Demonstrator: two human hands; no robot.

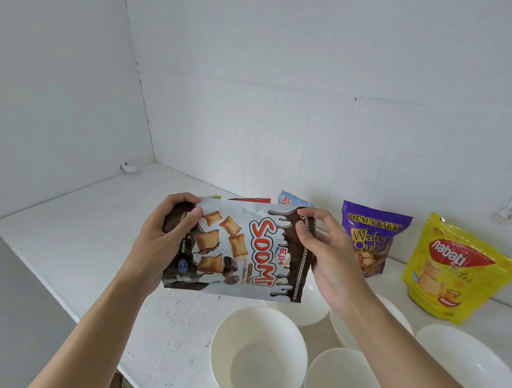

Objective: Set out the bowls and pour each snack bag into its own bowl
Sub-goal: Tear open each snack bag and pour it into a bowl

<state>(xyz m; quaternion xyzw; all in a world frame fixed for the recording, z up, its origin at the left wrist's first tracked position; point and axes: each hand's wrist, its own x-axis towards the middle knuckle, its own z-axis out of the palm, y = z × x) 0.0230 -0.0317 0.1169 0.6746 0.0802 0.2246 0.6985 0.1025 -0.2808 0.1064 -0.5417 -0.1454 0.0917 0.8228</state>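
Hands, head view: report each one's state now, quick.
Left hand: grips the bottom end of the brown-and-white plastic Soomi cereal snack bag.
Right hand: pinches the same bag's sealed top edge.

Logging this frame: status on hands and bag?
Left hand and right hand hold opposite ends of brown-and-white Soomi cereal bag, held sideways. Nearest white round bowl empty. Nothing in the way.

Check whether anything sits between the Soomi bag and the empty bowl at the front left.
Nothing visible does. The left hand and right hand hold the Soomi bag sideways in the air above the counter. The empty white bowl lies open just below it in the view, with only bare counter showing between them.
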